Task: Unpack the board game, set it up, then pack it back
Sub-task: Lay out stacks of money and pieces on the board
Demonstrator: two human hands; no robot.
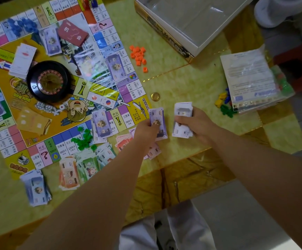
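Now the game board lies flat on the left side of the frame, on a yellow-green surface. A black spinning wheel sits on the board. A stack of white cards lies just beside the wheel, up and to the left. A red deck of cards lies higher up on the board. A heap of blue pieces sits near the board's upper left edge. Some green pieces sit on its lower edge.

The left hand is near the middle of the frame, just off the board's lower right corner. It pinches one purple note. The right hand is just beside it. Its fingers are curled round a stack of notes and grip it. The two hands are near each other but do not touch.

More play money lies on the surface below the board. Pink notes lie under the left hand. Green notes and orange notes lie further to the lower left. A purple pile lies at the far lower left.

A gold coin lies just above the hands. A heap of orange pieces sits beside the board's right edge. The open box stands in the upper right of the frame. A paper sheet in a clear bag lies at the right. Small yellow, blue and green pieces lie at its lower left corner.
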